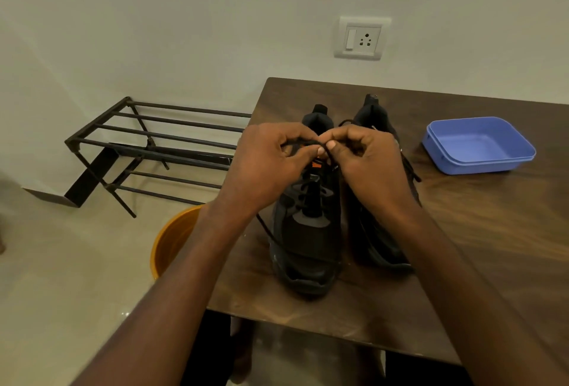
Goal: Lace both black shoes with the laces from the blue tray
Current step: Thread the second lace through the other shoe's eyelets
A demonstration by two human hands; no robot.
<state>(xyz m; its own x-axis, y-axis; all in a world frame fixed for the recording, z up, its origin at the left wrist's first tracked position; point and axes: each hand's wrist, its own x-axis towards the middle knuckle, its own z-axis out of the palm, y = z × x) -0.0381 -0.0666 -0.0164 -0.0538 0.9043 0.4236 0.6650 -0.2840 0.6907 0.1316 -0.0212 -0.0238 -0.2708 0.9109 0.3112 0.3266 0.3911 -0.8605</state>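
Two black shoes stand side by side on the dark wooden table (pixel 480 231), toes toward me. Above the tongue of the left shoe (pixel 308 244), my left hand (pixel 264 164) and my right hand (pixel 366 164) meet, and both pinch a black lace (pixel 308 141) between fingers and thumbs. A loose stretch of that lace trails down the left side of this shoe. The right shoe (pixel 378 247) is partly hidden behind my right forearm, and a lace end lies at its right side. The blue tray (pixel 455 160) sits at the right with nothing visible inside.
A black metal shoe rack (pixel 160 145) stands on the floor left of the table. An orange bucket (pixel 172 241) sits below the table's left edge. A wall socket (pixel 361 38) is on the wall behind the table.
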